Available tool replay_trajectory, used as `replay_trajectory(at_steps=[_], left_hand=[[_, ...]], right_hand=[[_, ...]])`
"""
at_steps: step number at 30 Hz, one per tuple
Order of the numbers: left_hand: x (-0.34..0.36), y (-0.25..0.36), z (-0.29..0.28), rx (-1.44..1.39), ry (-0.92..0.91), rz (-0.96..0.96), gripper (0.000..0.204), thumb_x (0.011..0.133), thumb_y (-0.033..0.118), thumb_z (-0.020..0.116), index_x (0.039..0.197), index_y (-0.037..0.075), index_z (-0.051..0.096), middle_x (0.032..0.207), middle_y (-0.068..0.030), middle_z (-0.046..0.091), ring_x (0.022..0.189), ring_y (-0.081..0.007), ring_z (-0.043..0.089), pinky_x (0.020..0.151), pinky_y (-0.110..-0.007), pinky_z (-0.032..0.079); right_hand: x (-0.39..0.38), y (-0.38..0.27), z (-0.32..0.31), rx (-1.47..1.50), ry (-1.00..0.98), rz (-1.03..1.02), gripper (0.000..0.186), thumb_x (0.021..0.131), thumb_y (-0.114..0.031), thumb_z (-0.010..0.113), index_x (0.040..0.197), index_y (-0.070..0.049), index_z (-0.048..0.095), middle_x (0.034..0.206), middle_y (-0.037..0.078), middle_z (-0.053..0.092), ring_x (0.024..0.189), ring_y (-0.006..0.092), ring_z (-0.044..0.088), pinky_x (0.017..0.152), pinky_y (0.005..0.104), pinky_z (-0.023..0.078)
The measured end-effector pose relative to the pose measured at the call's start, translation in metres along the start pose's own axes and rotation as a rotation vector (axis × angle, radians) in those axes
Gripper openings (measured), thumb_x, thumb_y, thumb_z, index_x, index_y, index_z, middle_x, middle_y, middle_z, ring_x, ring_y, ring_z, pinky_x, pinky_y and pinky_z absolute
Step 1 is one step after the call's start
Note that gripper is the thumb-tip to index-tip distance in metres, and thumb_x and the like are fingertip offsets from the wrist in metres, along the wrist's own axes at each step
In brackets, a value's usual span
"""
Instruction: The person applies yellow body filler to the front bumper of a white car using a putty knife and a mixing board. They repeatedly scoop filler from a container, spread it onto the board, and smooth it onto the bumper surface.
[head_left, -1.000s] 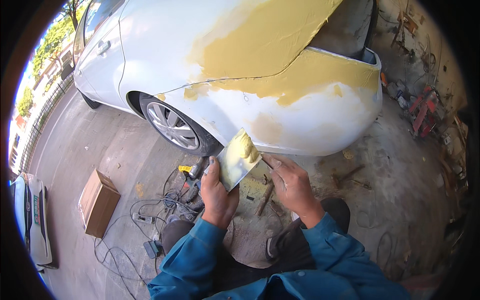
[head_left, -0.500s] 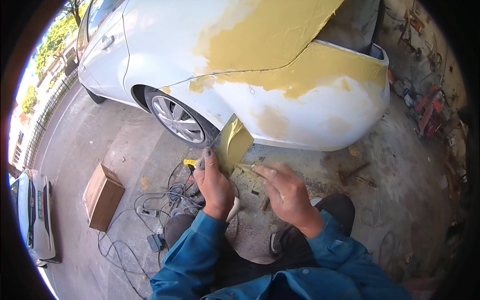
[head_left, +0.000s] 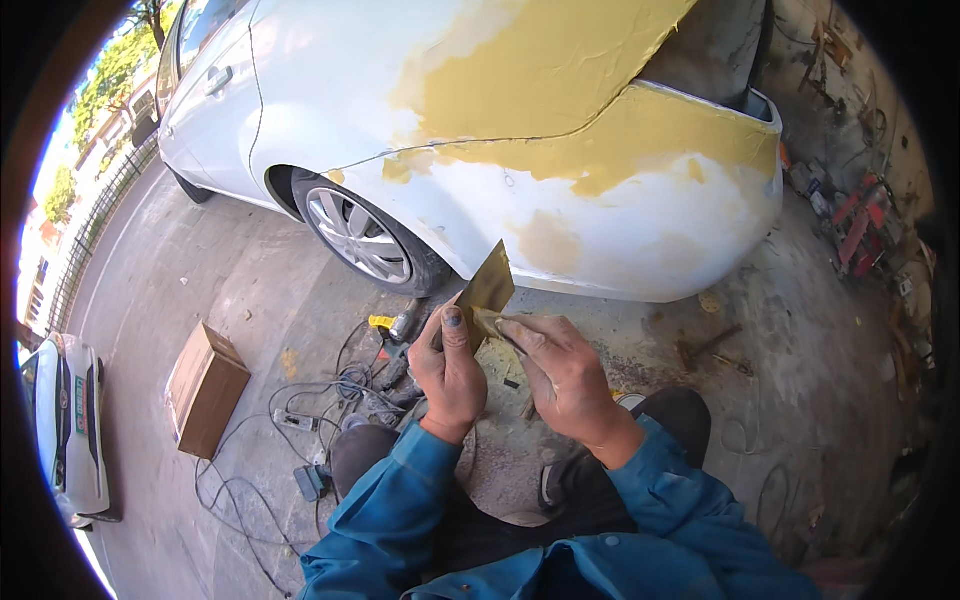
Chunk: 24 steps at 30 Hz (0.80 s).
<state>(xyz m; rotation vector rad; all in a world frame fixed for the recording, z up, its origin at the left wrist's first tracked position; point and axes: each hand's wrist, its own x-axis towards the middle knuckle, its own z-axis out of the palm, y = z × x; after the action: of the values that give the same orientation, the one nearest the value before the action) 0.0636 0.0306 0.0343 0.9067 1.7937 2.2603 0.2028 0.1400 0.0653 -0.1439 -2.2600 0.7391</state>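
My left hand is closed on a thin flat putty board smeared with yellow-olive body filler, its pointed corner tilted up. My right hand grips a putty knife, whose filler-coated blade is against the board's lower right edge; the fingers hide most of its handle. Both hands are close together above my knees. Beyond them stands a white car, with a broad patch of yellow body filler over its rear quarter and bumper.
A cardboard box sits on the concrete at the left. Tangled cables and a power tool with a yellow part lie left of my hands. Another car is at far left. Clutter with red pieces lines the right wall.
My left hand has moved slightly right, and the board has turned more edge-on. The knife has come up against the board, bringing the hands closer together.
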Motion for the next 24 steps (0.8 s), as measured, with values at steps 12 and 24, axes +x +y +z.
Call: replay_trajectory(at_steps=[12,24], left_hand=[[0.009,-0.015,0.009,-0.843,0.017,-0.480,0.044,0.123,0.033,0.056,0.139,-0.006,0.068,0.136,-0.0176,0.077,0.122,-0.0275,0.077,0.111,-0.044,0.059],[0.013,-0.012,0.002,-0.890,0.024,-0.485,0.049,0.124,0.036,0.050,0.147,-0.005,0.065,0.144,-0.0175,0.075,0.130,-0.0292,0.074,0.120,-0.046,0.055]], right_hand=[[0.036,0.015,-0.025,0.697,0.391,0.322,0.033,0.122,-0.015,0.060,0.147,0.003,0.072,0.130,0.007,0.077,0.114,0.0096,0.065,0.102,0.0309,0.056],[0.018,0.019,-0.021,-0.212,0.230,-0.050,0.056,0.095,0.006,0.074,0.149,-0.008,0.076,0.141,0.019,0.074,0.125,0.0410,0.071,0.107,0.0493,0.061]])
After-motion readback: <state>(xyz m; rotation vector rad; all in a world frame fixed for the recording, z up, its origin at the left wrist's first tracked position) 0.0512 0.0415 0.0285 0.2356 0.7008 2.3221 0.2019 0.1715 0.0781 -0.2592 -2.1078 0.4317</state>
